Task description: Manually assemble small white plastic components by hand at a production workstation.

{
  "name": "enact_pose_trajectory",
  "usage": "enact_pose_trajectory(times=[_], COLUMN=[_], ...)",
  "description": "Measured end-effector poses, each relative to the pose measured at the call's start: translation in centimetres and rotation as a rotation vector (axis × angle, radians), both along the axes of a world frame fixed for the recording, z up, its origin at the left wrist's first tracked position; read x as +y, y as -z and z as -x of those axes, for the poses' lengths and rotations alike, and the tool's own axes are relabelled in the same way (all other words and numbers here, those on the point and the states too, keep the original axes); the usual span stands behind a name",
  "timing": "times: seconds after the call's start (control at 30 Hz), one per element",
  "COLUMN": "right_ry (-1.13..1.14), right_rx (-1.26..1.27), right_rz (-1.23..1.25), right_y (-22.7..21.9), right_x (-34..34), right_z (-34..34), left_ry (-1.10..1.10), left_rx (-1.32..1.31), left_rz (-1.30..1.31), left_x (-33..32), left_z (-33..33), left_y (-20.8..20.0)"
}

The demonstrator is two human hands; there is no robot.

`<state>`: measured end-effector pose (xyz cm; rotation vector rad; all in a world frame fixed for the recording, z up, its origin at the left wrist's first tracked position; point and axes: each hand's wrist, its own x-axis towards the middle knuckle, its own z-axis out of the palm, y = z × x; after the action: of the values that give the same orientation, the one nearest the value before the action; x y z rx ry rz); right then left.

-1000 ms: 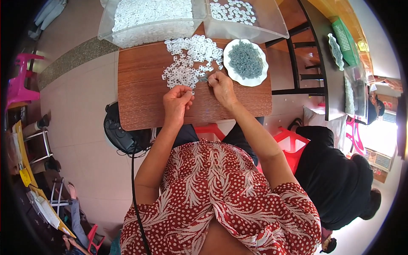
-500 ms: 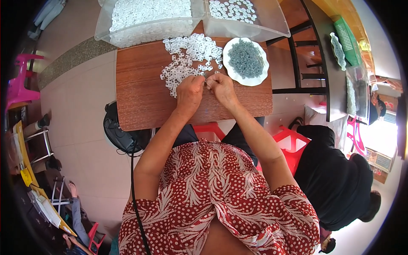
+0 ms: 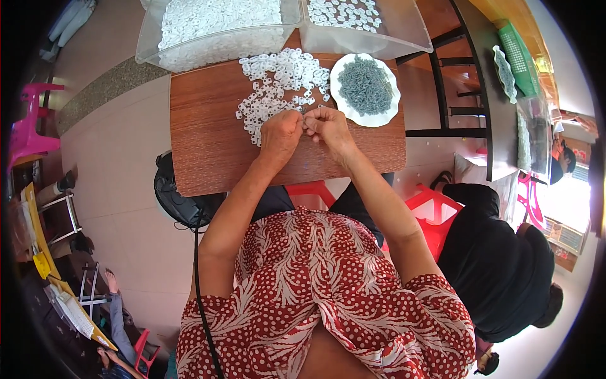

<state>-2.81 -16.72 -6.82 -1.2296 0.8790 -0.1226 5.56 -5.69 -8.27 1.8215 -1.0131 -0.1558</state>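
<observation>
Close together: left hand, right hand | fingers pinched, held item unclear | white pieces just beyond

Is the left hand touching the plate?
Apart. The head view shows the left hand left of the plate, with the right hand and some tabletop between them.

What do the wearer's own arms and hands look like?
Left hand and right hand are ungloved, forearms bare, no watch or bracelet visible. Short red sleeves carry pale dots and leafy shapes; a black cable crosses the left one.
</observation>
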Motion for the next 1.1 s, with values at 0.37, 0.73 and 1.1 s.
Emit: enact_pose_trajectory(times=[0.37, 0.73, 1.1], right_ry=[-0.031, -0.094, -0.013], right_rx=[-0.073, -0.155, -0.239], right_rz=[0.469, 0.469, 0.253], right_y=[2.7, 0.1, -5.6], right_x=[-0.5, 0.7, 2.0], right_z=[0.1, 0.4, 3.0], left_ry=[-0.091, -0.065, 0.016], left_rx=[0.065, 0.482, 1.063], left_rz=[-0.097, -0.061, 0.228], left_x=[0.1, 0.5, 3.0], left_z=[0.2, -0.1, 1.3], left_y=[0.0, -1.1, -6.3])
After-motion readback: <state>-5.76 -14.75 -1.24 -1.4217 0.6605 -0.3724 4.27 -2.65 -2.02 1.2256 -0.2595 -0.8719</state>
